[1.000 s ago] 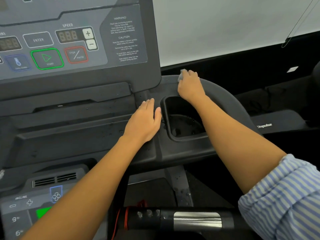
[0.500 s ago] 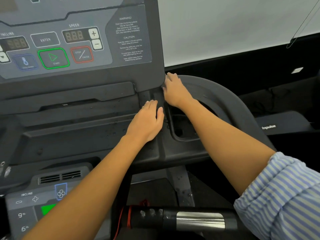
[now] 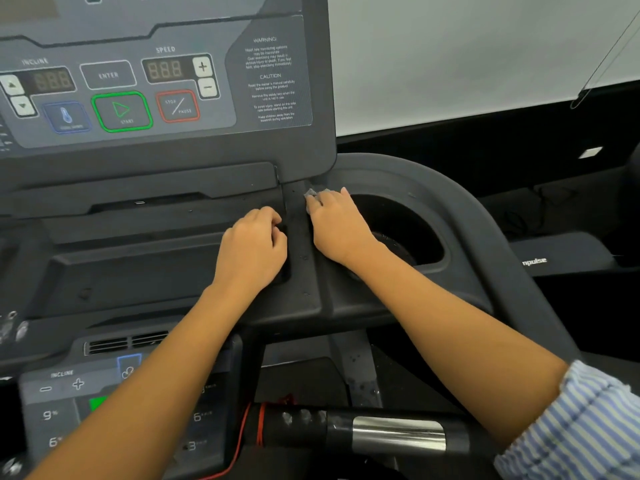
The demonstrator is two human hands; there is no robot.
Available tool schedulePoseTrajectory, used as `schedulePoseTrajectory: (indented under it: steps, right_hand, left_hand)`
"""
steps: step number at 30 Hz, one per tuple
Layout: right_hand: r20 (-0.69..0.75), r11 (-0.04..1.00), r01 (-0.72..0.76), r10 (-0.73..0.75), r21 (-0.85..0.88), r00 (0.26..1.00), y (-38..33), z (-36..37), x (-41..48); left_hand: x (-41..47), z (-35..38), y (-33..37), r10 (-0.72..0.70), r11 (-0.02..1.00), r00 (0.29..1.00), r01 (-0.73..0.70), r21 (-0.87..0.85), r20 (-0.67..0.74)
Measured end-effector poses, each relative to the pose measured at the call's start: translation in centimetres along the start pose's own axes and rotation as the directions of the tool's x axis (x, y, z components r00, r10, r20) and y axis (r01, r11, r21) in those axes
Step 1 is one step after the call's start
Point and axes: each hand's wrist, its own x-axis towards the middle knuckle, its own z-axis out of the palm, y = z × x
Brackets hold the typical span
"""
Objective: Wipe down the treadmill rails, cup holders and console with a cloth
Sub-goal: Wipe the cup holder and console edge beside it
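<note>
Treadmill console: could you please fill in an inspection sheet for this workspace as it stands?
surface: dark console shelf, matt, with a few pale specks.
job's things: grey cloth on the ledge beside the cup holder; console panel above.
clutter: blurred shiny bits at the left edge, cannot tell what.
hands: right hand grips the cloth; left hand rests on the shelf, fingers curled, holding nothing visible.
cables: red cord by the handlebar; thin cord hanging at upper right.
surroundings: pale wall; neighbouring machine to the right.
</note>
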Motion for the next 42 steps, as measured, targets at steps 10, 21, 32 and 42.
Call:
schedulePoseTrajectory:
  steps: [10,21,32,42]
  right_hand:
    - [0.011,1.000,-0.017,0.017,0.004,1.000,0.6,-0.3,1.6]
    - [0.104,0.962,-0.257,0.248,0.090,0.963,5.5,-3.3,1.0]
    - [0.161,0.892,-0.423,0.400,0.156,0.902,11.5,-4.2,-5.8]
    - [0.133,0.915,-0.323,0.298,0.242,0.945,11.1,-2.9,-2.4]
  left_hand:
    - [-0.6,0.5,1.0,0.021,1.000,0.998,-0.022,0.007,0.066]
    - [-0.5,0.5,1.5,0.045,0.999,0.995,-0.046,0.003,0.091]
    - [0.2,1.2,2.7,0.092,0.995,0.990,-0.088,-0.042,0.107]
    - [-0.3,1.6,2.6,0.108,0.994,0.985,-0.107,-0.013,0.133]
